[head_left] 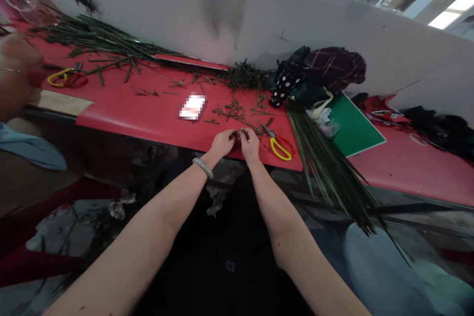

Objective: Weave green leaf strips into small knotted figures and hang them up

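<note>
Close together at the front edge of the red table [148, 118], both hands have their fingers pinched inward. My left hand [223, 142], with a pale bangle [203, 168] on its wrist, is closed on something too small to make out. My right hand [249, 143] is closed beside it, its fingertips near a thin piece whose shape I cannot tell. Scissors with yellow and red handles [280, 148] lie just right of my right hand. Behind the hands are scattered green leaf scraps [237, 111] and a blurred-out bright rectangle [192, 107].
Long green leaves [329, 173] overhang the front edge at right, beside a green board [351, 126]. A floral-patterned item [284, 90] and dark cloth stand behind. More stems [103, 34] and scissors [67, 78] lie at left, near another person's arm [17, 69]. A wall runs behind.
</note>
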